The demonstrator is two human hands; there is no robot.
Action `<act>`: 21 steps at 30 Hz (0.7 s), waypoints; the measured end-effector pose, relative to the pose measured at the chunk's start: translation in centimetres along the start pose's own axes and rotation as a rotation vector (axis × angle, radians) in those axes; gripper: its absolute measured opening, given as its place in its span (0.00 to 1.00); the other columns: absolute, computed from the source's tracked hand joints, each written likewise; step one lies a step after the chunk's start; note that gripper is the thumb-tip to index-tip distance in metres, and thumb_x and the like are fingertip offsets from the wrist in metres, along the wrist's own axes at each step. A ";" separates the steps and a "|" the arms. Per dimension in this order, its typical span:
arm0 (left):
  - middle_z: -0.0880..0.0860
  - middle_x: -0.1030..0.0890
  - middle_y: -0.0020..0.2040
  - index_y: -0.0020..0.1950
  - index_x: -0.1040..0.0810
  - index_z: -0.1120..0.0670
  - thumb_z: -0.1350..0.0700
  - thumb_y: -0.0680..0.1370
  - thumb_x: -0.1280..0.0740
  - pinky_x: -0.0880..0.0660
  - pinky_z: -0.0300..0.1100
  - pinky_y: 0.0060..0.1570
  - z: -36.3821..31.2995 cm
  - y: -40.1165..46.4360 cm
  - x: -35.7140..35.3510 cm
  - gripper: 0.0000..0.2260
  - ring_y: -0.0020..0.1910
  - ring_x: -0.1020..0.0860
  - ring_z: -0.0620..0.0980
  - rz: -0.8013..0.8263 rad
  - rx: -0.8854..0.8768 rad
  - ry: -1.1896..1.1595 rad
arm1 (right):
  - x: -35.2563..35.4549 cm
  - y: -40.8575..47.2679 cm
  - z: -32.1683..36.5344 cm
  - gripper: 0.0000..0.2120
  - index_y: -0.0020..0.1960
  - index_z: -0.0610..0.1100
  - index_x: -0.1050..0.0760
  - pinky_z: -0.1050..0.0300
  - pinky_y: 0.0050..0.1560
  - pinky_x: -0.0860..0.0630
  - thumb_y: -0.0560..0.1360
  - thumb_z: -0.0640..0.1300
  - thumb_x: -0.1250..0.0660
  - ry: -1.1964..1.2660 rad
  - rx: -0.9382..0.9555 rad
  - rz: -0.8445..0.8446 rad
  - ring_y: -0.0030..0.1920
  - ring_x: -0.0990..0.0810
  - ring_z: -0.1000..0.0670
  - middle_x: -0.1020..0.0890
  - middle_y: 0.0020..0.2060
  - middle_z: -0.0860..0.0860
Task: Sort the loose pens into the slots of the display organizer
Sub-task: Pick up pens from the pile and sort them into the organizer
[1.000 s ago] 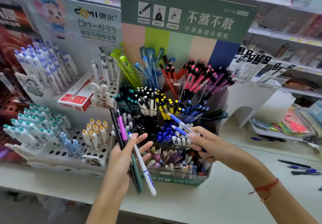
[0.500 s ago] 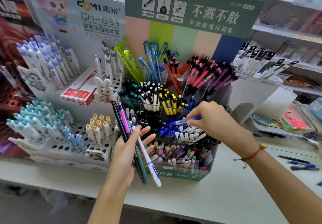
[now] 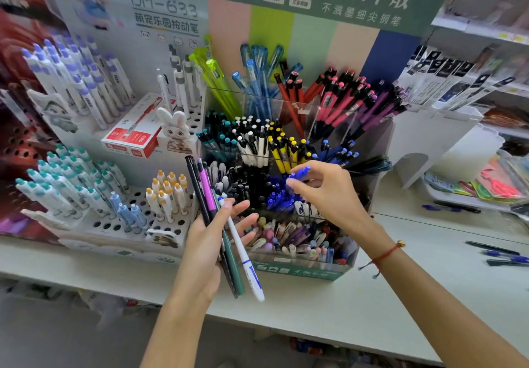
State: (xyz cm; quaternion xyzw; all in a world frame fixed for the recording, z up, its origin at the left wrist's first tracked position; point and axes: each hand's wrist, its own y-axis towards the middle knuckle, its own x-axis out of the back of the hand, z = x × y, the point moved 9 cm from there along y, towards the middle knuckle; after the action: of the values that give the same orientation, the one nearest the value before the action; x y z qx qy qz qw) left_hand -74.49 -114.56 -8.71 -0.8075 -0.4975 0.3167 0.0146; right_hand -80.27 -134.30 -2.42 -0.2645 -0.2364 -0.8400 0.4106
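Observation:
My left hand [image 3: 209, 249] grips a bundle of loose pens [image 3: 213, 210] in front of the display organizer [image 3: 300, 271]: black ones, a pink one, a dark green one and a white pen with blue print. My right hand [image 3: 326, 193] pinches a blue-capped pen [image 3: 299, 173] by its top, above the organizer's blue-pen slot [image 3: 279, 198]. The pen's lower part is hidden behind the fingers and the other pens. The organizer's tiered slots hold green, blue, red, pink, purple, teal, white, yellow and black pens.
A white pegboard stand [image 3: 114, 224] with teal, yellow and blue-tipped pens is on the left, with a red box [image 3: 134, 135] on it. Loose black and blue pens [image 3: 503, 256] lie on the counter at the right. A white rack [image 3: 429, 138] stands right of the organizer.
My right hand carried the blue-capped pen from the front of the organizer up over the blue slot and now pinches just its top. The left hand kept its bundle still.

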 end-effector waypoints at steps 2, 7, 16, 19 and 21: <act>0.53 0.15 0.49 0.59 0.25 0.56 0.56 0.80 0.36 0.19 0.40 0.38 -0.1 -0.1 -0.1 0.10 0.46 0.16 0.51 0.002 0.001 -0.007 | -0.2 -0.5 -0.5 0.06 0.50 0.39 0.19 0.65 0.42 0.22 0.77 0.41 0.32 0.119 -0.028 -0.046 0.38 0.17 0.56 0.16 0.39 0.52; 0.53 0.15 0.49 0.61 0.26 0.56 0.56 0.79 0.36 0.19 0.40 0.37 0.1 -0.1 -0.6 0.11 0.46 0.16 0.50 0.015 0.010 0.002 | -0.9 -0.6 -1.2 0.09 0.46 0.46 0.18 0.53 0.39 0.23 0.75 0.51 0.31 -0.377 0.026 -0.090 0.42 0.23 0.52 0.19 0.41 0.51; 0.53 0.15 0.49 0.61 0.25 0.55 0.56 0.79 0.36 0.18 0.41 0.39 0.3 -0.1 -0.5 0.11 0.46 0.16 0.51 0.023 0.023 -0.021 | 0.2 -1.6 0.3 0.06 0.47 0.46 0.20 0.63 0.37 0.26 0.74 0.48 0.28 -0.165 0.146 -0.234 0.36 0.23 0.58 0.20 0.36 0.55; 0.53 0.15 0.50 0.61 0.25 0.56 0.56 0.79 0.36 0.18 0.42 0.41 0.4 -0.1 -0.6 0.11 0.46 0.16 0.51 0.020 0.032 -0.017 | -1.5 -0.7 -0.9 0.10 0.49 0.49 0.19 0.59 0.36 0.34 0.73 0.54 0.29 -0.432 0.054 -0.145 0.42 0.28 0.54 0.23 0.38 0.53; 0.53 0.15 0.50 0.61 0.25 0.56 0.56 0.80 0.37 0.18 0.42 0.42 0.5 -0.1 -0.6 0.11 0.47 0.16 0.51 0.019 0.034 -0.016 | -1.6 -0.3 -0.7 0.14 0.55 0.48 0.19 0.59 0.40 0.32 0.74 0.54 0.30 -0.473 0.075 -0.130 0.50 0.28 0.52 0.19 0.44 0.52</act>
State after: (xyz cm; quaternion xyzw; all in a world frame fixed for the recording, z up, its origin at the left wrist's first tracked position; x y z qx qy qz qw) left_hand -75.02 -115.14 -8.76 -0.8091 -0.4845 0.3319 0.0215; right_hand -79.86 -133.63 -4.07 -0.4226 -0.3734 -0.7699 0.2987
